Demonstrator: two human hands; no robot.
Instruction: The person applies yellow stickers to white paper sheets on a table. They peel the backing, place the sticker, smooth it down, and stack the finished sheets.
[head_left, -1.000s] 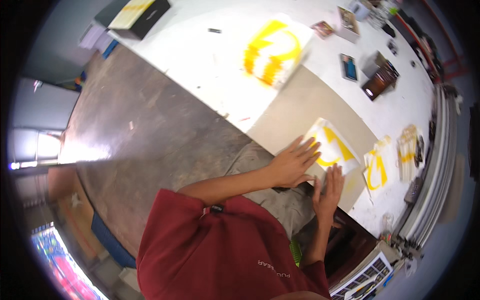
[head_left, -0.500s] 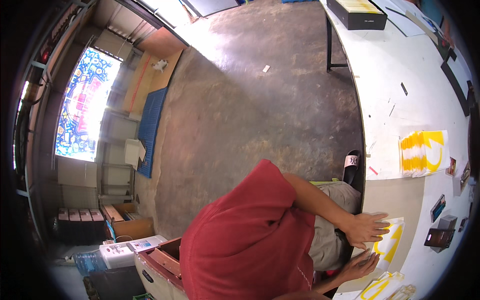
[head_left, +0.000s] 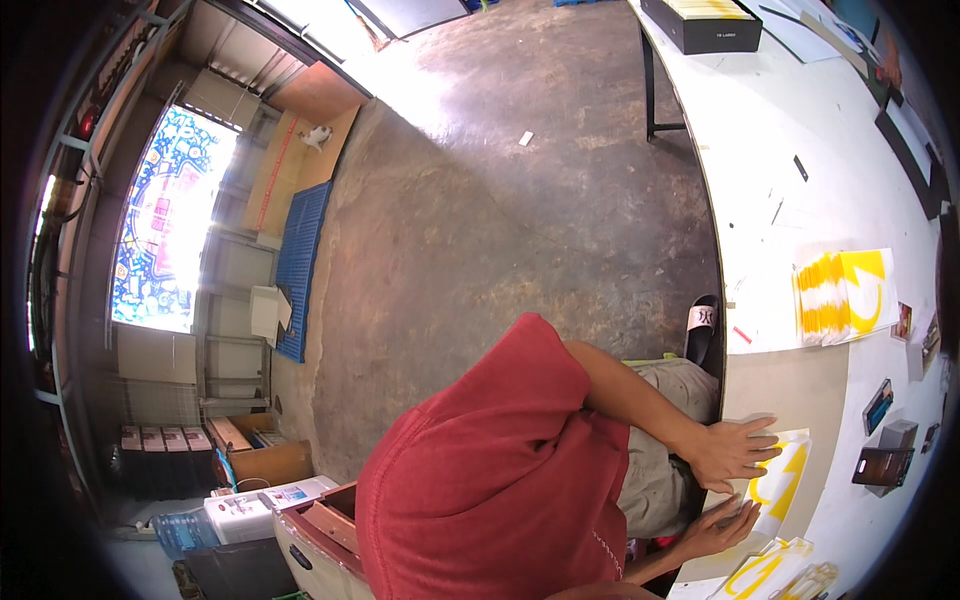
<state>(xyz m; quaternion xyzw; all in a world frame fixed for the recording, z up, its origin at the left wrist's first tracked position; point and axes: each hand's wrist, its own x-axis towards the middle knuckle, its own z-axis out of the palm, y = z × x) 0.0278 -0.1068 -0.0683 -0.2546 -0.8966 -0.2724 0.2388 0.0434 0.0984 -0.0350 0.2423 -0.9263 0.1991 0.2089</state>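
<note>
A white sheet with a yellow printed design (head_left: 788, 484) lies on a beige board (head_left: 783, 385) on the table. My left hand (head_left: 735, 455) rests flat across its near edge, fingers spread, covering part of the print. Just below it, my right hand (head_left: 715, 530) touches the same edge with its fingers stretched out and slightly apart. Neither hand is closed around anything. Beside my right hand lie more yellow-and-white printed pieces (head_left: 775, 572), partly overlapping at the lower edge of the view.
A fanned stack of yellow-and-white pieces (head_left: 845, 295) lies farther up the white table (head_left: 745, 190). A black box (head_left: 705, 28) stands at its far end. Small dark items, among them a brown block (head_left: 882, 467), lie on the right. A sandal (head_left: 702, 325) shows beside the table edge.
The whole view has shifted slightly. Both hands remain on the printed sheet in nearly the same pose, with the left fingers spread a little wider.
</note>
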